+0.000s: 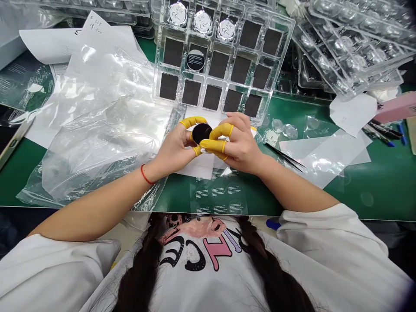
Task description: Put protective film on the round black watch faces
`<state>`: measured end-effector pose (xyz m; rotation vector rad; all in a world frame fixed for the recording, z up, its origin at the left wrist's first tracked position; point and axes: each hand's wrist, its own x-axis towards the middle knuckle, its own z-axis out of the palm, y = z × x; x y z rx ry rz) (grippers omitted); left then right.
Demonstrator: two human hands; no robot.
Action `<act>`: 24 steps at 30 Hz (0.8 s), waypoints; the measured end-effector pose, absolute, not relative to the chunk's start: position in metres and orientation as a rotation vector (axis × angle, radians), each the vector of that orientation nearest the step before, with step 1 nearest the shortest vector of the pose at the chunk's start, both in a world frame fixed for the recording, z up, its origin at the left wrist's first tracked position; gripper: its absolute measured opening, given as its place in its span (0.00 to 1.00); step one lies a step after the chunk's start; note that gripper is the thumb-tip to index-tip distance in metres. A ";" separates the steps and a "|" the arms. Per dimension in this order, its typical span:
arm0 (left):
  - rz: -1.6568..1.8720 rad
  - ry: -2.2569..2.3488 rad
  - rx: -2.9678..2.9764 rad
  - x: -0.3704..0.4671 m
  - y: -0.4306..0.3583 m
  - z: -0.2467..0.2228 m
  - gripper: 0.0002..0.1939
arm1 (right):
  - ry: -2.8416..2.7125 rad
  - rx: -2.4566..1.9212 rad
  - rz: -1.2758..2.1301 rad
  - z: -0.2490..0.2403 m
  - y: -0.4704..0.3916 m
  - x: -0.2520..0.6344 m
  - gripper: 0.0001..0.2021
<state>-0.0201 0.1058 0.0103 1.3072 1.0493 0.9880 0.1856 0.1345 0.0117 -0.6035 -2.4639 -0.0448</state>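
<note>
Black disc (200, 132) held in both hands, just off tray's near edge. Left hand (172, 147) pinches rim, thumb and finger closed on it; right hand (242, 143) fingertips bunched on near-right edge. Work looks partway: tray (283, 47), toward far edge of worktop (390, 182), bears three silver discs (202, 22), one printed disc (195, 60); eleven pockets show dark pads (212, 96) only. Label sheet (221, 195) lies at worktop's near edge. Whether held disc is finished: cannot tell.

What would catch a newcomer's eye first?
Probably the black disc near the centre, held by the left hand in yellow finger covers, with the right hand at its edge. Beyond, a clear tray carries three silver discs in its far row. Crumpled plastic glints leftward.
</note>
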 end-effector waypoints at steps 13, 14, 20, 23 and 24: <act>0.988 1.080 1.220 -0.022 0.103 0.020 0.30 | -2.226 -0.909 0.142 0.018 0.152 0.200 0.10; 0.996 1.081 1.228 -0.022 0.102 0.020 0.30 | -2.170 -0.988 0.179 0.019 0.153 0.201 0.10; 1.124 1.074 1.353 -0.023 0.100 0.020 0.31 | -2.081 -1.261 0.611 0.033 0.154 0.203 0.13; 1.150 1.052 1.381 -0.024 0.100 0.021 0.31 | -2.084 -1.267 1.010 0.044 0.152 0.207 0.13; 1.153 1.055 1.383 -0.025 0.100 0.021 0.31 | -2.062 -1.271 1.116 0.047 0.152 0.209 0.14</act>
